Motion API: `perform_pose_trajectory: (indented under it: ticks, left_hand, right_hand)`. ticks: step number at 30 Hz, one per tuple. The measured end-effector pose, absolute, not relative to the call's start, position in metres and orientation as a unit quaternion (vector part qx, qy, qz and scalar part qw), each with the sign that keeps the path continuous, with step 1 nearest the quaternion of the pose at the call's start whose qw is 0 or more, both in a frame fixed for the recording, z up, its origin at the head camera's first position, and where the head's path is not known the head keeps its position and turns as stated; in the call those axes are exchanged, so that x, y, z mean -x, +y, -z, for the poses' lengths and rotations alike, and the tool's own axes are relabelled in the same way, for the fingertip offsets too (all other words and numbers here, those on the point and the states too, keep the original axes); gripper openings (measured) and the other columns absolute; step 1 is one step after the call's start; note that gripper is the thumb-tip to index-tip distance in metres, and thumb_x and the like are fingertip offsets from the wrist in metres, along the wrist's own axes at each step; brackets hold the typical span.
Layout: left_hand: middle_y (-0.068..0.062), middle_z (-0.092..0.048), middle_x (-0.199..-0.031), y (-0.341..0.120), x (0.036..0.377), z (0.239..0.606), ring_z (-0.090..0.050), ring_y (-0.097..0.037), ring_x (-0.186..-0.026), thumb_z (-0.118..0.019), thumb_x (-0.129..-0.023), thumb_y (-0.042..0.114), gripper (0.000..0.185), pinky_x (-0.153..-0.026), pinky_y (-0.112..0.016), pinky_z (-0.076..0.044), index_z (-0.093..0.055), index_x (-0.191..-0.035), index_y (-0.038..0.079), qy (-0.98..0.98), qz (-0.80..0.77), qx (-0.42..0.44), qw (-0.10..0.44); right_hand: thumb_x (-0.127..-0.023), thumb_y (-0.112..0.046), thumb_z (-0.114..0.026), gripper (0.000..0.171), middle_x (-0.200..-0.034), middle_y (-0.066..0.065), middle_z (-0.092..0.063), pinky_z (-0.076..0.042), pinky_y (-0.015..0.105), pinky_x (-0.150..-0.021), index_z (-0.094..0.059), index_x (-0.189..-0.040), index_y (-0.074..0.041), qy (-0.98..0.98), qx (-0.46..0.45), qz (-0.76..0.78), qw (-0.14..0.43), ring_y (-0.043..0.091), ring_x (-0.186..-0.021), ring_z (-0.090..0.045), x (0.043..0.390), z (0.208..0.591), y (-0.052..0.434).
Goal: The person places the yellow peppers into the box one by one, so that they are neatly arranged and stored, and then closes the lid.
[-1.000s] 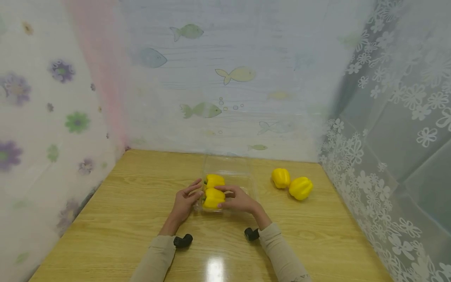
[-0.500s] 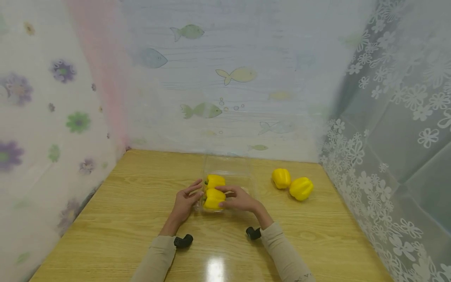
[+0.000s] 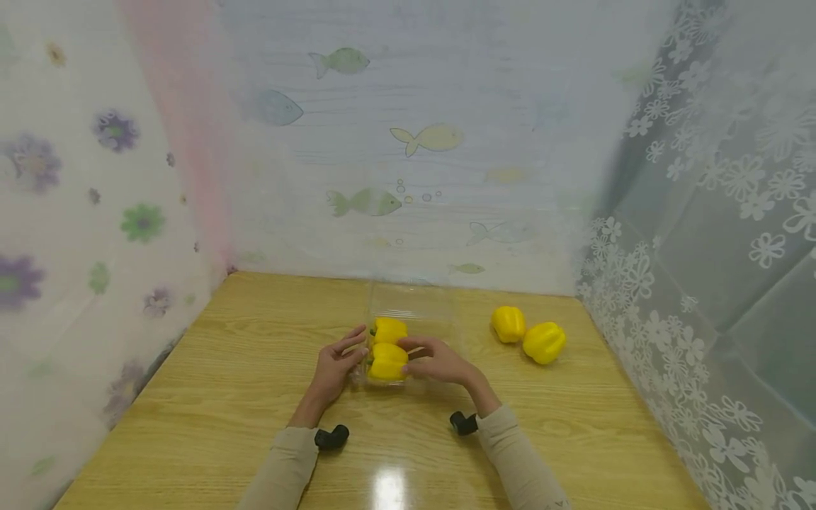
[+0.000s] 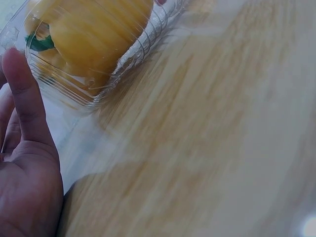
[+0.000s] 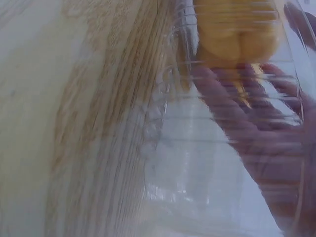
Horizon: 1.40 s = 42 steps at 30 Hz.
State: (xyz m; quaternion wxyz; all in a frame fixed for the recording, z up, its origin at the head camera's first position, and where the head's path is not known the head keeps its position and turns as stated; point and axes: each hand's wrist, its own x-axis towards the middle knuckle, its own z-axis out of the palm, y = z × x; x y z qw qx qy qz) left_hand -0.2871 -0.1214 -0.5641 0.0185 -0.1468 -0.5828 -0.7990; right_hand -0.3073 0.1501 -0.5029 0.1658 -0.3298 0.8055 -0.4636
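— While the clear plastic clamshell box sits mid-table on the wooden table, where do the hands stand?

— The left hand lies against the box's left side with straight, relaxed fingers, the thumb just at the ribbed wall in the left wrist view. The right hand is at the right side, fingers curled toward the near yellow pepper; seen through the plastic in the right wrist view, its fingertips touch or nearly touch that pepper, though whether they truly pinch it cannot be told.

— How would the box handle?

— Likely light and flimsy: thin, glossy, ribbed sheet that would flex and crackle under pressure. Holding it low at both side walls looks safer than at the rim. The peppers seem firm, smooth, waxy and lobed, so they may slip.

— What else is there?

— A second pepper lies behind the first in the box, green stem visible. Two loose peppers rest touching each other, well apart to the right. Patterned curtains surround the varnished wood.
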Motion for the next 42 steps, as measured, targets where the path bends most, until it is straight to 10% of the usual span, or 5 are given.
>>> perform_pose_trajectory:
  ticks: [14, 25, 42]
  left_hand:
    - [-0.021, -0.039, -0.159, -0.122, 0.287, 0.565, -0.061, -0.002, -0.072, -0.066, -0.097, 0.000, 0.047, -0.056, -0.016, -0.050, -0.051, -0.137, -0.018, -0.583, 0.799, 0.143, 0.024]
    - [-0.022, -0.036, -0.160, -0.123, 0.287, 0.562, -0.061, -0.002, -0.071, -0.066, -0.097, -0.001, 0.048, -0.056, -0.016, -0.050, -0.050, -0.139, -0.018, -0.581, 0.801, 0.141, 0.014]
    - [-0.020, -0.038, -0.160, -0.122, 0.287, 0.563, -0.059, -0.004, -0.068, -0.067, -0.097, 0.000, 0.049, -0.056, -0.017, -0.051, -0.050, -0.139, -0.019, -0.572, 0.808, 0.141, 0.012]
  right_hand:
    - [-0.102, -0.007, -0.061, 0.035, -0.134, 0.028, -0.061, -0.051, 0.053, -0.100, -0.060, -0.134, 0.007, 0.805, 0.299, 0.511, 0.049, 0.044, -0.121, -0.060, 0.308, 0.491, 0.167]
    - [-0.102, -0.015, -0.065, 0.032, -0.128, 0.019, -0.067, -0.055, 0.042, -0.094, -0.065, -0.132, -0.003, 0.818, 0.246, 0.520, -0.015, 0.035, -0.117, -0.063, 0.322, 0.455, 0.210]
    - [-0.101, -0.016, -0.065, 0.036, -0.148, 0.024, -0.051, -0.027, 0.062, -0.117, -0.064, -0.132, 0.002, 0.848, 0.037, 0.496, -0.182, 0.043, -0.142, -0.038, 0.345, 0.444, 0.309]
